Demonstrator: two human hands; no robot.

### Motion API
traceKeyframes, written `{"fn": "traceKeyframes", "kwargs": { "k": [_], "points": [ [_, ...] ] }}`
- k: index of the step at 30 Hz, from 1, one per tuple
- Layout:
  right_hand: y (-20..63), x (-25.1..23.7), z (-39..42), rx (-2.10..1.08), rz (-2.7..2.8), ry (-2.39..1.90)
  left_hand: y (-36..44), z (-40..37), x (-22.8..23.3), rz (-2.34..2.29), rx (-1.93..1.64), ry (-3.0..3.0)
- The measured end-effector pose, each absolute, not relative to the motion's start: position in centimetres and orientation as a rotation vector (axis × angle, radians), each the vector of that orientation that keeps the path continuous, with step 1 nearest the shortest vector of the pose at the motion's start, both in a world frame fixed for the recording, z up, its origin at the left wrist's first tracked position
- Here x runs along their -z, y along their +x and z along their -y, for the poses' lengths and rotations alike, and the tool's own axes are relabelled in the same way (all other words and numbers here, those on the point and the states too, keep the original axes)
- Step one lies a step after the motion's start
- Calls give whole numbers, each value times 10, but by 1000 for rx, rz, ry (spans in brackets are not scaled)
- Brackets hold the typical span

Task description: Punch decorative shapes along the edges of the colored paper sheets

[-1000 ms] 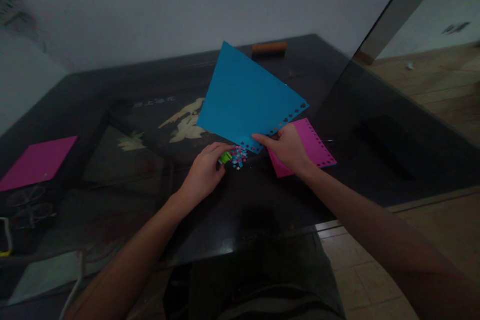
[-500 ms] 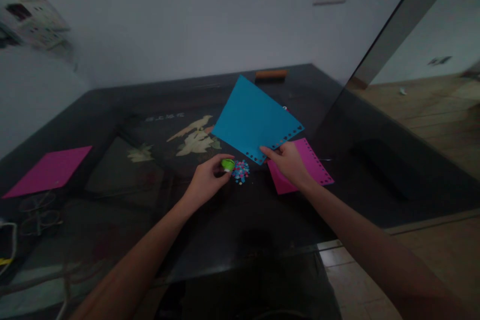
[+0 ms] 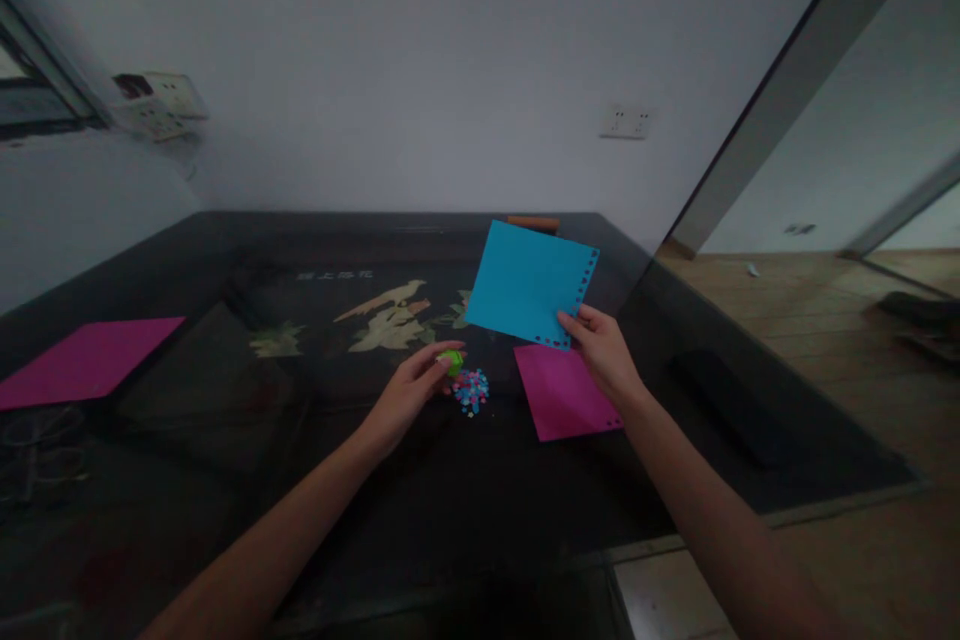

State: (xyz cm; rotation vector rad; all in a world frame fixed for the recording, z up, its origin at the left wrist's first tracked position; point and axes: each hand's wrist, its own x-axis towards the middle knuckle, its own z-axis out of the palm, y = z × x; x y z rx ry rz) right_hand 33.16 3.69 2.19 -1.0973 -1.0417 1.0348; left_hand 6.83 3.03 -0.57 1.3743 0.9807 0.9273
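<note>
In my right hand (image 3: 602,350) is a blue sheet of paper (image 3: 529,282), pinched at its lower right corner and held above the table. Small shapes are punched along its right edge and part of its lower edge. My left hand (image 3: 412,385) grips a small green craft punch (image 3: 451,362) between thumb and fingers. Just beside the punch lies a little pile of blue and pink paper cutouts (image 3: 471,392). Beneath the blue sheet and my right hand, a pink sheet (image 3: 562,400) with punched holes rests on the table, partly hidden.
A second pink sheet (image 3: 94,358) lies at the table's left. Glasses (image 3: 37,445) sit near it, dimly seen. An orange-brown roll (image 3: 534,223) is at the back edge against the wall. The dark glossy table (image 3: 420,520) has a bird and flower picture.
My right hand has turned the blue sheet so its punched edge faces right, and moved it slightly rightward. The left hand still holds the punch. My head view has tilted up.
</note>
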Motion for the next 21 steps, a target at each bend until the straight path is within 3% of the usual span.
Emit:
{"fn": "traceKeyframes", "kwargs": {
  "k": [4,9,21],
  "points": [
    [367,-32,-25,-994,934,-1091,69,-30,5,-1005,-926,1411],
    [409,-9,-7,-980,830,-1211,73,-32,3,-1016,-903,1419],
    [412,14,3,-1104,885,-1277,121,-110,0,-1195,-917,1937]
  ]
}}
